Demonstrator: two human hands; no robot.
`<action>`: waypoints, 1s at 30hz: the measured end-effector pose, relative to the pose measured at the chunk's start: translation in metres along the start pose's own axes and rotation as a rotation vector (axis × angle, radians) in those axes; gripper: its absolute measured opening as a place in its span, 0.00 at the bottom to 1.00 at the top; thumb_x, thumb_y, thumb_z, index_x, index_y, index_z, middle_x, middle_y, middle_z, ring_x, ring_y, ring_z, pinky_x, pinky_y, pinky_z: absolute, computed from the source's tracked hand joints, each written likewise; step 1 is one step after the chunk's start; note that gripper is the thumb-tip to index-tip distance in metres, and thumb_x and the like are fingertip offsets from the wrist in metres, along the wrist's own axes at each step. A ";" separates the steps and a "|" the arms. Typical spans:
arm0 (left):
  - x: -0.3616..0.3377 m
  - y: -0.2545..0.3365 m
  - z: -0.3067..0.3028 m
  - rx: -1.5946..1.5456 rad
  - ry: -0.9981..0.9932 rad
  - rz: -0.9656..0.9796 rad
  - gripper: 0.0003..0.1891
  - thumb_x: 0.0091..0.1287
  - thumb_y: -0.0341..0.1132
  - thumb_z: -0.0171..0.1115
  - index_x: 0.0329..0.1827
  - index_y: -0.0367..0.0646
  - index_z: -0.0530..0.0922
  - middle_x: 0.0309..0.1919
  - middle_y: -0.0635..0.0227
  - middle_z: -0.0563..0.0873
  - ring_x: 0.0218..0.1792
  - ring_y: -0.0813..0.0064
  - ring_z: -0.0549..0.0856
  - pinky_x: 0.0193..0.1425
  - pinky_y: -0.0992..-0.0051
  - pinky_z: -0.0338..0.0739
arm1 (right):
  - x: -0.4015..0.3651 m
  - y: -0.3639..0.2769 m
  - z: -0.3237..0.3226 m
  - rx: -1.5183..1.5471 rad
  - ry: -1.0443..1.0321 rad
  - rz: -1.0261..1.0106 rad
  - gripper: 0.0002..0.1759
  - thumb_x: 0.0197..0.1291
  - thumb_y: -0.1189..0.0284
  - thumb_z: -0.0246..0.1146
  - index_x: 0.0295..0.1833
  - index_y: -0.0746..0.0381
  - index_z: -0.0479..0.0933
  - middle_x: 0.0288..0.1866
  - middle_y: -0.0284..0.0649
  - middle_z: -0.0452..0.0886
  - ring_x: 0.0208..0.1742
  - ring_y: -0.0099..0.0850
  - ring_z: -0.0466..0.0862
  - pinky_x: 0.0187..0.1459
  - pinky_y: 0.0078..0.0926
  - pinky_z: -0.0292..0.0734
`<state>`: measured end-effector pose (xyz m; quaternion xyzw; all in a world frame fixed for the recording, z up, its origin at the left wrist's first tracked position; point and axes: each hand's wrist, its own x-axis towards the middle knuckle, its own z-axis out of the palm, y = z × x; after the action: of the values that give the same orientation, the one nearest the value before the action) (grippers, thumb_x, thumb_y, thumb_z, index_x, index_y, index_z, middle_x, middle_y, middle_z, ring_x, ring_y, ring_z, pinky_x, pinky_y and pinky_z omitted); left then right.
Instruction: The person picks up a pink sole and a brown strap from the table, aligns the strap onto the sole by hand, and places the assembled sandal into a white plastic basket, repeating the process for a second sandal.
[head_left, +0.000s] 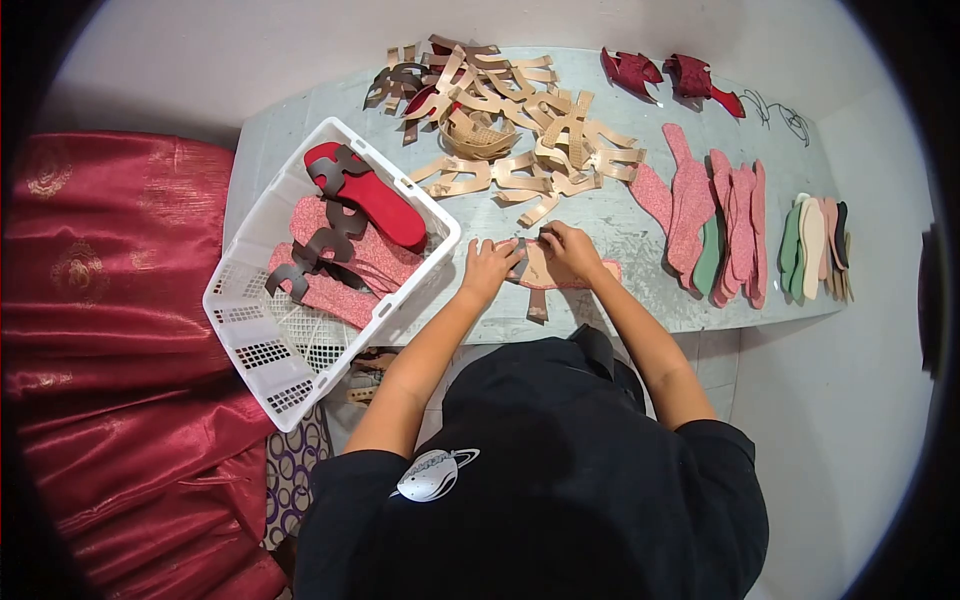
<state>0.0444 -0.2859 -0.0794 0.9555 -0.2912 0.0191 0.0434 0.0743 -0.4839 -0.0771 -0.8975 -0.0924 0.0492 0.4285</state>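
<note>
A sandal sole [543,268] lies across the front of the table, tan on the face turned up and pink along its edge. My left hand [489,269] grips its left end, fingers bent over the sole beside a dark strap band [518,260]. At the far edge, my right hand [571,252] pinches the dark end of a strap, its palm over the sole's right part. Another brown strap end [537,305] sticks out from the near edge. What lies under both palms is hidden.
A white plastic basket [290,390] at left holds pink soles with brown straps and a red sandal [380,205]. Tan straps [490,175] are heaped behind my hands. Pink soles [690,205], green and cream soles [808,245], and dark red uppers [690,78] lie to the right.
</note>
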 end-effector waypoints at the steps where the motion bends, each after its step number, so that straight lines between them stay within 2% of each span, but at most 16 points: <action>1: 0.000 0.000 0.000 0.006 0.002 0.004 0.24 0.46 0.45 0.62 0.51 0.62 0.75 0.52 0.84 0.74 0.44 0.72 0.74 0.54 0.57 0.61 | -0.001 -0.003 0.000 -0.021 -0.005 0.005 0.10 0.57 0.66 0.56 0.39 0.61 0.74 0.31 0.47 0.80 0.33 0.45 0.80 0.33 0.35 0.74; 15: 0.000 0.000 -0.001 0.035 -0.003 0.006 0.24 0.46 0.47 0.62 0.51 0.64 0.75 0.52 0.85 0.74 0.43 0.72 0.74 0.52 0.56 0.63 | -0.023 -0.021 0.005 -0.099 -0.038 0.042 0.08 0.55 0.68 0.56 0.37 0.59 0.75 0.31 0.45 0.80 0.33 0.44 0.80 0.33 0.37 0.74; 17: 0.000 0.000 -0.001 0.048 0.003 0.008 0.24 0.47 0.47 0.62 0.51 0.64 0.75 0.53 0.85 0.74 0.43 0.72 0.74 0.52 0.56 0.63 | -0.026 -0.020 0.008 -0.105 -0.023 0.014 0.08 0.55 0.70 0.57 0.39 0.60 0.76 0.33 0.43 0.81 0.34 0.42 0.80 0.33 0.34 0.74; 20: 0.000 0.000 -0.001 0.054 -0.005 0.009 0.24 0.47 0.47 0.62 0.52 0.65 0.75 0.54 0.85 0.74 0.42 0.72 0.74 0.52 0.56 0.63 | -0.030 -0.014 0.013 -0.073 0.018 -0.031 0.08 0.53 0.70 0.57 0.40 0.58 0.75 0.33 0.44 0.80 0.34 0.43 0.80 0.34 0.36 0.74; 27: -0.001 0.001 -0.001 0.042 -0.003 -0.001 0.24 0.48 0.47 0.61 0.52 0.64 0.74 0.54 0.85 0.74 0.43 0.72 0.74 0.52 0.56 0.63 | -0.038 -0.026 0.013 -0.135 0.016 0.003 0.09 0.53 0.70 0.57 0.40 0.59 0.75 0.34 0.45 0.80 0.36 0.43 0.80 0.35 0.35 0.75; 30: -0.001 0.000 -0.002 0.028 -0.010 0.003 0.25 0.48 0.47 0.61 0.53 0.63 0.74 0.54 0.85 0.74 0.44 0.72 0.74 0.53 0.55 0.62 | -0.040 -0.023 0.017 -0.120 0.036 -0.054 0.09 0.53 0.71 0.58 0.40 0.59 0.76 0.36 0.44 0.80 0.37 0.43 0.80 0.36 0.35 0.75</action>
<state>0.0438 -0.2855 -0.0776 0.9557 -0.2923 0.0187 0.0284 0.0297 -0.4654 -0.0696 -0.9195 -0.1117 0.0159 0.3766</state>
